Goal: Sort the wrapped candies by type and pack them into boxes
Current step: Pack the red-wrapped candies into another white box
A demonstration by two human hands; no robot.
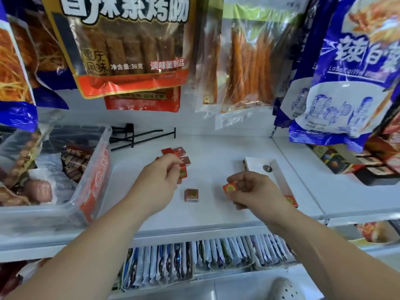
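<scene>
Small square red-wrapped candies lie on a white shelf [216, 148]. A loose cluster of them [179, 152] sits at the back, and a single candy [191, 195] lies in front between my hands. My left hand [161, 176] pinches one red candy [183, 172] at the cluster's near edge. My right hand [253, 189] grips another red and gold candy [230, 188] just left of an open white box [270, 167]. One more candy [291, 200] shows at the box's near end, partly hidden by my right wrist.
A clear plastic bin [93, 176] of wrapped snacks stands at the left. Black metal hooks [142, 135] lie at the shelf's back. Hanging snack bags [129, 44] crowd the top. Dark boxes [337, 161] sit on the right shelf; sachets [205, 258] fill the lower shelf.
</scene>
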